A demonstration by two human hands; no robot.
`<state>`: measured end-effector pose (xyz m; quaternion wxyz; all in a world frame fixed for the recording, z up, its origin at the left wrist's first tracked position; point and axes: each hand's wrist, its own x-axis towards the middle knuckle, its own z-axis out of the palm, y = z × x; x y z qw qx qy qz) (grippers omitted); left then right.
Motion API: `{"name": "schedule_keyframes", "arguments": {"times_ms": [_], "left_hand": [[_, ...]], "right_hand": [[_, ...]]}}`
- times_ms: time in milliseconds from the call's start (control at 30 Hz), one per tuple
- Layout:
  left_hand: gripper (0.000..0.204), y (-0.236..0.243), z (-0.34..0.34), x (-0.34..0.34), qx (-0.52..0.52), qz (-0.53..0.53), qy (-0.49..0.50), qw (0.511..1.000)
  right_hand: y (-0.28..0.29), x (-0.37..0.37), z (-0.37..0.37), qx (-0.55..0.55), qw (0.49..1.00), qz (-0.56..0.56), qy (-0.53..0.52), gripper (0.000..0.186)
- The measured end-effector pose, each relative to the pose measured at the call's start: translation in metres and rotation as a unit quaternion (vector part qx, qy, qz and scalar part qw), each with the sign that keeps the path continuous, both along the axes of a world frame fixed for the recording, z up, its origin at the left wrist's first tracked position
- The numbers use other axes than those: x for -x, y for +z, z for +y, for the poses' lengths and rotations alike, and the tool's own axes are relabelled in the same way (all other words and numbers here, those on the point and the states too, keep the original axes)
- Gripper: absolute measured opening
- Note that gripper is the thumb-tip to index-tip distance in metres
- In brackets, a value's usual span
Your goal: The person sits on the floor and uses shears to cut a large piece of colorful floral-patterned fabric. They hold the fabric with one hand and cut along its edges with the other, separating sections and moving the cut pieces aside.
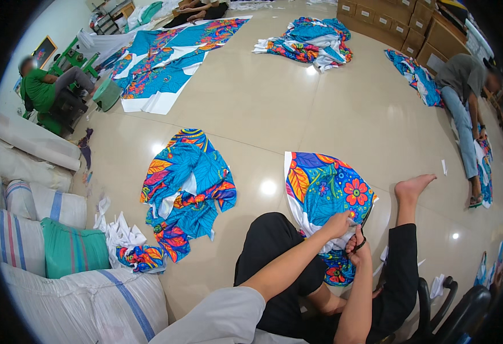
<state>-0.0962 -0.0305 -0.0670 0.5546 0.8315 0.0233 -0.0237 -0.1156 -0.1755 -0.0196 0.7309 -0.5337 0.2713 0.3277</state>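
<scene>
A printed fabric piece (330,189), blue with bright flowers, leaves and a white edge, lies spread on the floor in front of my folded legs. My left hand (338,225) is closed on the fabric's white edge near its right side. Just below and to the right, my right hand (357,247) is closed too, close against the same edge. A thin dark loop shows at the right hand; whether it is a wristband or a tool's handle I cannot tell. More of the cloth bunches under both hands, partly hidden by my forearms.
To my left lies a crumpled printed fabric pile (191,189), with white scraps (122,232) and stuffed sacks (85,298) beyond. Long printed panels (165,63) and another fabric heap (314,43) lie farther off. One person (463,86) bends at right; another (45,89) sits at left. Cardboard boxes (380,23) stand behind.
</scene>
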Motion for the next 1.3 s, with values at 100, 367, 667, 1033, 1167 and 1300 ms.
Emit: {"name": "schedule_keyframes", "arguments": {"times_ms": [100,367,667,1033,1167,1300], "left_hand": [[0.023,0.003,0.001,-0.002,-0.003,-0.003,0.031,1.0],[0.017,0.009,0.018,-0.006,-0.351,-0.132,0.1,0.922],[0.062,0.045,0.023,0.025,-0.372,0.203,-0.084,0.902],[0.033,0.045,-0.004,-0.01,-0.324,-0.144,-0.062,0.933],[0.029,0.023,-0.011,-0.012,-0.322,-0.15,-0.039,0.934],[0.02,0.014,-0.005,-0.017,-0.273,-0.127,-0.004,0.954]], "right_hand": [[0.005,-0.001,-0.002,0.01,1.0,0.01,0.007,0.059],[0.025,0.042,-0.019,-0.021,0.998,0.024,0.052,0.061],[0.045,0.098,-0.043,-0.009,1.0,0.004,-0.014,0.057],[0.042,0.067,-0.025,0.034,0.998,0.012,0.049,0.055],[0.034,0.052,-0.019,0.034,0.996,0.028,0.078,0.055],[0.03,0.052,-0.011,0.035,0.996,0.051,0.068,0.053]]}}
